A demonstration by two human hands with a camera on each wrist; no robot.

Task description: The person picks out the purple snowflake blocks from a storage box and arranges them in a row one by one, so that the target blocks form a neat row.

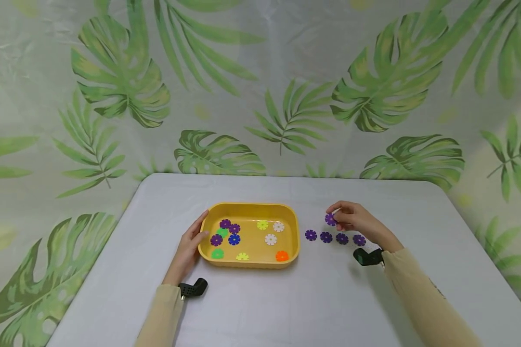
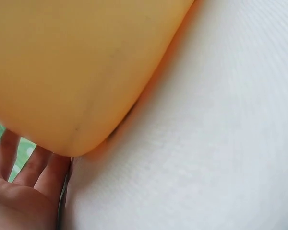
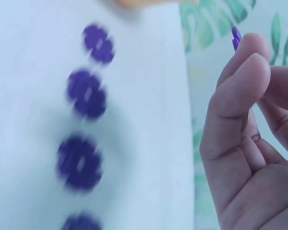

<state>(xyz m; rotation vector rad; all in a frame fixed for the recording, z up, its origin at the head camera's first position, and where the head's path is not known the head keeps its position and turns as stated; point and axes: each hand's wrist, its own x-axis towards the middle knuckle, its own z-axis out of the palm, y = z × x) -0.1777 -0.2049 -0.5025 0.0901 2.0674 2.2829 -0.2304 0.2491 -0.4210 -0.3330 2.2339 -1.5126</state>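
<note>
While the left hand (image 1: 190,243) holds the left end of a yellow tray (image 1: 260,264), its thumb over the rim and its other fingers extended, slightly spread, along the outer wall, the right hand (image 1: 359,221) pinches a purple flower-shaped piece (image 1: 330,220) between thumb and fingers. Held piece is raised off the white worktop (image 1: 260,308), to the right of the tray; in the right wrist view only a thin purple edge of it shows past the fingertips. Below it on the worktop, a row of four purple pieces (image 1: 326,237) runs rightward from near the tray, flat and spaced apart; the right wrist view shows these slightly blurred. Tray contents, left part: three purple discs (image 1: 216,240), one blue disc (image 1: 234,239) and two green discs (image 1: 217,253), the upper green one lying among the purple. Centre and right: two yellow discs (image 1: 262,224), two white discs (image 1: 270,239), and one orange disc (image 1: 281,256) near the front right corner. Both wrists carry a black device (image 1: 194,287); sleeves (image 1: 162,308) are beige. Behind the worktop hangs a pale backdrop (image 1: 226,111) printed with green leaves.
</note>
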